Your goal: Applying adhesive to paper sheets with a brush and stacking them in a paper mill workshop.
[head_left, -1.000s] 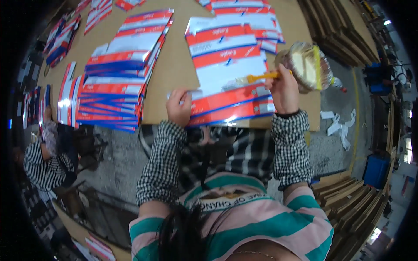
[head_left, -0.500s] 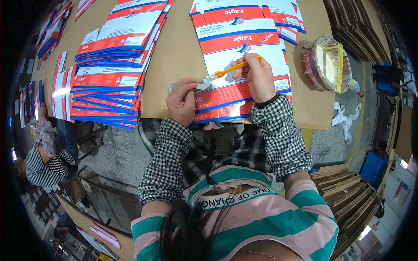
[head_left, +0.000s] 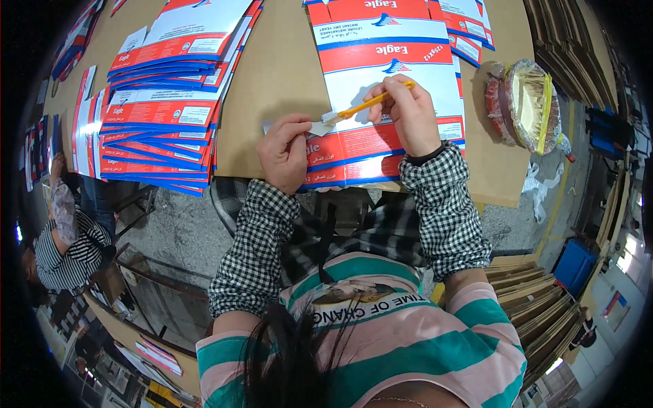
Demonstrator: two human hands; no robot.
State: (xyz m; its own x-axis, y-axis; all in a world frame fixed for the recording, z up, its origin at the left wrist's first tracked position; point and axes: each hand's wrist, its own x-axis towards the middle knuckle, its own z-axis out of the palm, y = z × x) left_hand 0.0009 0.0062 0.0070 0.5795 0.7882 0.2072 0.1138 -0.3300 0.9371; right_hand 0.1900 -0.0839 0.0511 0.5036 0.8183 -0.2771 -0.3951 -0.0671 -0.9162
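While our left hand [head_left: 284, 151] presses flat on the white side flap [head_left: 320, 127] of the topmost flattened carton [head_left: 381, 102] at the table's [head_left: 272, 75] near edge, our right hand [head_left: 407, 115] pinches an orange-handled glue brush [head_left: 360, 107], bristles on that flap. We judge the thin card light, bendy and slippery on its stack, best pinned near the flap; the brush is light and stiff, gripped mid-handle

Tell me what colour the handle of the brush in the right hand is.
Orange, seen in the head view: the thin brush handle.
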